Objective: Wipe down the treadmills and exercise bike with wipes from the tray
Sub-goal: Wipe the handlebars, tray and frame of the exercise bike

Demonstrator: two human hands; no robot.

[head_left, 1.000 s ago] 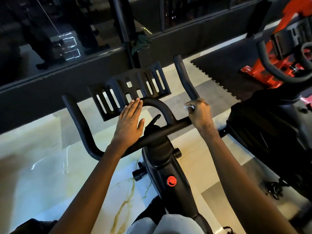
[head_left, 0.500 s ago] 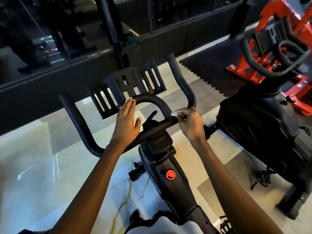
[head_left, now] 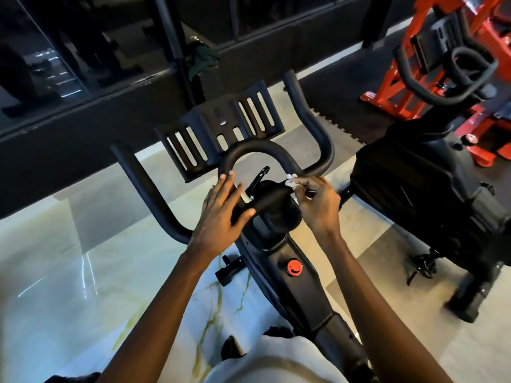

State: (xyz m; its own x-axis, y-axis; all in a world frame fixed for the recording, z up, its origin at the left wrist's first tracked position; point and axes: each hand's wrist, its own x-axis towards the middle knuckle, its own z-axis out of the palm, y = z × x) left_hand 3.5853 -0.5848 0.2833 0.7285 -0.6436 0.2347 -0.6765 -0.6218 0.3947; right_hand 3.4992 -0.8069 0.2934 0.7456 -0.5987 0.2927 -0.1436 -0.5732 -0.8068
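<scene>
1. Head view, why things are held so: the left hand (head_left: 221,211) lies flat on the exercise bike (head_left: 279,288), fingers straight across the middle of the handlebar (head_left: 143,183) beside the loop. I take this as bracing, so that the bar does not turn under the rubbing. The right hand (head_left: 318,200) has its fingers curled and pinches a small crumpled white wipe (head_left: 291,181). It presses the wipe where the loop joins the right side of the bar.
2. Head view, where things lie: the wipe sticks out from the right fingertips, touching the bar. It is near the left hand, with the black lever (head_left: 258,179) between them. The slotted tablet holder (head_left: 221,128) sits just beyond both hands. The red knob (head_left: 294,267) is below them on the frame. No tray or treadmill is in sight. A second bike (head_left: 428,194) stands to the right.
</scene>
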